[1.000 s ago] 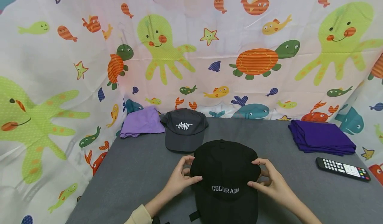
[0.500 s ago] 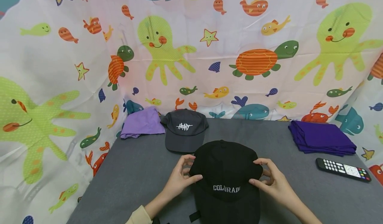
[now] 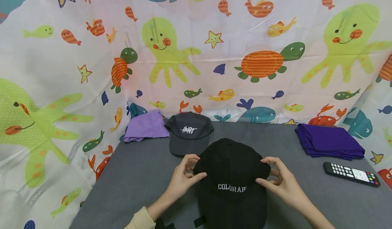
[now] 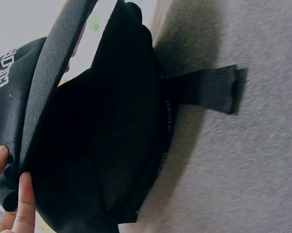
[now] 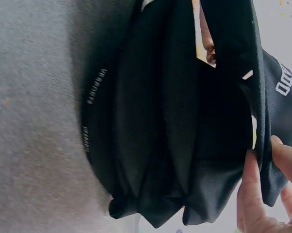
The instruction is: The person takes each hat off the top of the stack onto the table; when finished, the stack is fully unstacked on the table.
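Observation:
A black baseball cap (image 3: 231, 167) with white "COLORADO" lettering stands at the front middle in the head view, brim toward me. My left hand (image 3: 182, 176) pinches its left side between thumb and fingers. On the opposite side, my right hand (image 3: 283, 181) pinches the cap in the same way. Both wrist views look into the cap's hollow underside, where the sweatband (image 5: 95, 102) bears small pale lettering. A loose black strap (image 4: 209, 90) sticks out from the back edge, close over the grey cloth. The fingers behind the fabric are partly hidden.
Behind the black cap sits a dark grey cap (image 3: 190, 133) marked "HEART". A folded lilac cloth (image 3: 146, 126) lies at its left. Far right are a folded purple cloth (image 3: 329, 140) and a black remote control (image 3: 351, 174). A printed curtain (image 3: 214, 69) borders the grey table (image 3: 131, 181).
Both hands have moved slightly up and away in the head view, and the black cap's crown and lettering have risen with them. The other things on the table stay put.

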Demonstrator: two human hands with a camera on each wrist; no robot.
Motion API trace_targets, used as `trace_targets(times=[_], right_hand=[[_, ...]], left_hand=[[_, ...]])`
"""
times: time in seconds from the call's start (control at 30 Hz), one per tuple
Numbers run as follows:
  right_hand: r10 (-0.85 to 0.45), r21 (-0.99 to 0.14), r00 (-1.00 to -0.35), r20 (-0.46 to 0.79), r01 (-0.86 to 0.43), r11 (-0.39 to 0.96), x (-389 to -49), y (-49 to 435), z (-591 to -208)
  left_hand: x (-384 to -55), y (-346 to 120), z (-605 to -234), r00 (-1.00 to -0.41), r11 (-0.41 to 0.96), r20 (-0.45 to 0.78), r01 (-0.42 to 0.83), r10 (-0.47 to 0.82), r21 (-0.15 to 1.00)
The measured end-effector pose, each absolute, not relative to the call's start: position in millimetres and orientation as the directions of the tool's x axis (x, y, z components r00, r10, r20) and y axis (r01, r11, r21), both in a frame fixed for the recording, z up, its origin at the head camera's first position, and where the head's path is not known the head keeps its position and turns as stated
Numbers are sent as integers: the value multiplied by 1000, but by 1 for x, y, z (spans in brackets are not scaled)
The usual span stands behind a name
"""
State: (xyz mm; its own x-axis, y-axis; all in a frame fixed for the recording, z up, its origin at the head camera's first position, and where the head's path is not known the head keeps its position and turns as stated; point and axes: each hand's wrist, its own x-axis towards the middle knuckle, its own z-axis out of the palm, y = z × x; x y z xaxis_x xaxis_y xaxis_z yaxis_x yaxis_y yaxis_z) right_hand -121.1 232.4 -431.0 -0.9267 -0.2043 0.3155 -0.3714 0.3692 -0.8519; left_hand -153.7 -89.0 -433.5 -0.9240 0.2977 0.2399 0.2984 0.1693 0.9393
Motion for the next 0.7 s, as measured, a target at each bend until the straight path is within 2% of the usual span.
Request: trace_targets(times=[0.37,0.7], right_hand=[[-199,-834,-927,317,-373,406,-133,235,-412],[-208,-857,-938,278,-340,387,-150,238,-400]], left_hand=[[-181,-89,-444,-902,158,317,373,293,914],[-189,-86,-406,-906,150,309,361,289,920]])
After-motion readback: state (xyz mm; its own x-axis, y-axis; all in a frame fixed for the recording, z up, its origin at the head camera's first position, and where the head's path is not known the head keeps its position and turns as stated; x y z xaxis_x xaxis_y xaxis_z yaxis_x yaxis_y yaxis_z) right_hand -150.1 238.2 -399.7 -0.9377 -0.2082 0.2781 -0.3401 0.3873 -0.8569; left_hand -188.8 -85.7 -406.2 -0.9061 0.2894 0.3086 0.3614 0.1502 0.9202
